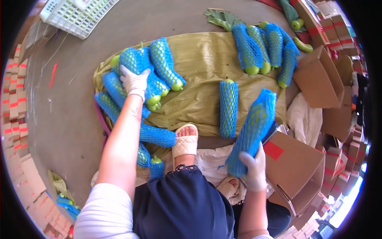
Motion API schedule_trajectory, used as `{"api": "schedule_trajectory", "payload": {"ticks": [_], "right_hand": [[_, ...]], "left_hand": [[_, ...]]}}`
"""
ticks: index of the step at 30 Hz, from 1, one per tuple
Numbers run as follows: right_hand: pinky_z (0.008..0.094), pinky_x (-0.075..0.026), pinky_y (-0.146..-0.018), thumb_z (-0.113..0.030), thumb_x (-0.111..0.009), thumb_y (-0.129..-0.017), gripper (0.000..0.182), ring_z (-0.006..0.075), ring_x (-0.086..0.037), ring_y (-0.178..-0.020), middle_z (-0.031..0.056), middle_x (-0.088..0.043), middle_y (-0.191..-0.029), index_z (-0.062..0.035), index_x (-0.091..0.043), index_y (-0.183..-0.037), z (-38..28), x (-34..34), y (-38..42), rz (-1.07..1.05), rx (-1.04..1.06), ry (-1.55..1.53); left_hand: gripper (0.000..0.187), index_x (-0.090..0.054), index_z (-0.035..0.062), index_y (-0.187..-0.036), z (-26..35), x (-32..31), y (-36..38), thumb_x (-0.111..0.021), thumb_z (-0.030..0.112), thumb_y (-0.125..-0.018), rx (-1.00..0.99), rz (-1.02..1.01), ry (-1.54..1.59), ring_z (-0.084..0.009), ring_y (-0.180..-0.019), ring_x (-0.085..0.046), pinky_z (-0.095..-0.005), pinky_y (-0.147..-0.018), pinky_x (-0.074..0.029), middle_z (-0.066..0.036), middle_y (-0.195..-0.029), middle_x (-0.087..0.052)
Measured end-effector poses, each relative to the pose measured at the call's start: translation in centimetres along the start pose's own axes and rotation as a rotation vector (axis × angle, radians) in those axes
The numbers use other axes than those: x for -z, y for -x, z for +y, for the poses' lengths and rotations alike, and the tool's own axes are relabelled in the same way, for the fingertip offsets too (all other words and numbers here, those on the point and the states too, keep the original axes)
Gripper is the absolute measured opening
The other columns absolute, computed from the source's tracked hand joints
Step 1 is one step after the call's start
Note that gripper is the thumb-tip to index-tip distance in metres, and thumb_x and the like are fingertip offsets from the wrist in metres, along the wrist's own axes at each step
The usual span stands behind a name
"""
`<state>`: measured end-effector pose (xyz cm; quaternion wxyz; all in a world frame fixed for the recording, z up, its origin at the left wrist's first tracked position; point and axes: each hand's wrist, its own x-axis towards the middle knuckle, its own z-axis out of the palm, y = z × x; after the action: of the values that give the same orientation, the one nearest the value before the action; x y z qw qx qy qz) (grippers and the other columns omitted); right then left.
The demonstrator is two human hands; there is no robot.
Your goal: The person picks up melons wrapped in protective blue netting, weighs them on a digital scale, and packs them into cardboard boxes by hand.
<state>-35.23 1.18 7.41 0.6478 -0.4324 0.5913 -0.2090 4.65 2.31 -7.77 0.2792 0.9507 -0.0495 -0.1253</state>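
Note:
My right hand (254, 167), in a pale glove, is closed round the lower end of a green gourd in a blue foam net (256, 123), tilted over the mat's front edge. My gloved left hand (134, 81) lies on a group of netted gourds at the left, its thumb and fingers spread over one netted gourd (131, 59). Another netted gourd (162, 63) lies just right of that hand. Between my hands, one netted gourd (228, 109) lies alone on the olive mat (199, 59). A netted piece (157, 135) lies beside my sandalled foot.
More netted gourds (248, 49) lie at the mat's back right. Open cardboard boxes (294, 163) stand beside my right hand and farther right (318, 77). A white crate (79, 18) sits at the upper left. Stacked boxes line both sides.

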Motion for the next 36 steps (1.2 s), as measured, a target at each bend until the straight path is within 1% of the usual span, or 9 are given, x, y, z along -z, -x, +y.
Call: {"api": "schedule_trajectory", "payload": {"ticks": [5,6,12,18,21,29,32,34,36], "right_hand": [[0.0339,-0.052,-0.081,-0.013,-0.071,-0.035,0.096,0.0270,-0.065,-0.088,0.0151,-0.065,-0.103,0.0121,-0.049,-0.124,-10.5,7.7,12.5,0.139,0.114,-0.202],[0.0297,-0.057,-0.071,-0.032,-0.092,-0.044,0.110,0.0247,-0.067,-0.085,0.0193,-0.063,-0.100,0.0104,-0.039,-0.131,-10.4,12.1,14.8,0.150,0.258,-0.102],[0.0276,-0.051,-0.076,-0.016,-0.075,-0.052,0.077,0.0159,-0.061,-0.087,0.0085,-0.063,-0.098,0.0019,-0.052,-0.123,-15.5,21.0,21.1,0.582,-0.072,0.603],[0.0408,-0.050,-0.085,-0.016,-0.071,-0.064,0.056,0.0379,-0.063,-0.093,0.0218,-0.065,-0.097,-0.0038,-0.056,-0.116,-12.4,26.6,15.9,0.191,-0.032,1.226],[0.0417,-0.050,-0.089,-0.024,-0.073,-0.067,0.062,0.0378,-0.063,-0.099,0.0232,-0.066,-0.103,-0.0025,-0.054,-0.122,-9.7,27.8,11.8,0.112,-0.144,1.380],[0.0404,-0.051,-0.079,-0.019,-0.074,-0.059,0.056,0.0382,-0.065,-0.089,0.0251,-0.066,-0.092,0.0012,-0.060,-0.109,-8.4,28.9,11.0,0.099,0.014,1.214],[0.0317,-0.051,-0.078,-0.019,-0.068,-0.049,0.069,0.0168,-0.060,-0.081,0.0099,-0.065,-0.097,0.0031,-0.057,-0.114,-10.6,29.4,16.5,0.253,-0.061,0.611],[0.0355,-0.048,-0.094,-0.024,-0.077,-0.051,0.089,0.0226,-0.062,-0.099,0.0134,-0.064,-0.109,0.0083,-0.049,-0.129,-9.9,28.8,22.1,0.327,-0.015,0.143],[0.0357,-0.047,-0.095,-0.025,-0.078,-0.052,0.089,0.0227,-0.061,-0.100,0.0137,-0.063,-0.110,0.0083,-0.049,-0.129,-10.6,15.4,17.7,0.200,-0.035,0.097]], "left_hand": [[0.104,-0.020,0.0079,-0.150,-2.3,-0.6,-2.4,-0.083,0.029,-0.070,-0.107,-0.107,0.294,-0.0385,-0.117,-0.053,-0.0440,-0.100,-0.044,-0.023,-0.134,-0.047],[0.098,-0.022,0.0059,-0.149,-3.3,-0.6,-2.6,-0.080,0.027,-0.074,-0.147,-0.189,0.591,-0.0352,-0.116,-0.054,-0.0433,-0.100,-0.044,-0.020,-0.133,-0.049],[0.066,-0.041,0.0051,-0.142,-5.9,4.7,3.0,-0.059,0.044,-0.091,0.255,-0.798,1.206,-0.0263,-0.117,-0.053,-0.0386,-0.102,-0.041,-0.015,-0.134,-0.052],[0.072,-0.030,0.0103,-0.149,-8.6,4.8,7.1,-0.050,0.054,-0.095,0.294,-1.310,1.381,-0.0228,-0.130,-0.041,-0.0348,-0.102,-0.039,-0.008,-0.149,-0.039],[0.075,-0.030,0.0118,-0.149,-5.0,6.2,10.5,-0.052,0.056,-0.093,0.312,-1.199,1.342,-0.0229,-0.124,-0.046,-0.0365,-0.101,-0.043,-0.008,-0.146,-0.042],[0.081,-0.036,0.0088,-0.143,-1.6,7.9,13.0,-0.057,0.063,-0.087,0.274,-1.300,1.185,-0.0237,-0.103,-0.056,-0.0378,-0.086,-0.050,-0.009,-0.126,-0.053],[0.084,-0.040,0.0073,-0.140,0.7,7.2,15.2,-0.062,0.065,-0.083,0.278,-1.224,1.397,-0.0256,-0.098,-0.057,-0.0389,-0.076,-0.053,-0.009,-0.123,-0.054],[0.086,-0.042,0.0069,-0.138,2.0,6.6,16.1,-0.066,0.065,-0.080,0.266,-1.312,1.450,-0.0247,-0.098,-0.060,-0.0403,-0.077,-0.055,-0.010,-0.123,-0.055],[0.085,-0.043,0.0061,-0.136,1.8,4.8,15.9,-0.069,0.063,-0.078,0.368,-1.393,1.379,-0.0241,-0.097,-0.062,-0.0422,-0.079,-0.056,-0.012,-0.119,-0.058]]}}
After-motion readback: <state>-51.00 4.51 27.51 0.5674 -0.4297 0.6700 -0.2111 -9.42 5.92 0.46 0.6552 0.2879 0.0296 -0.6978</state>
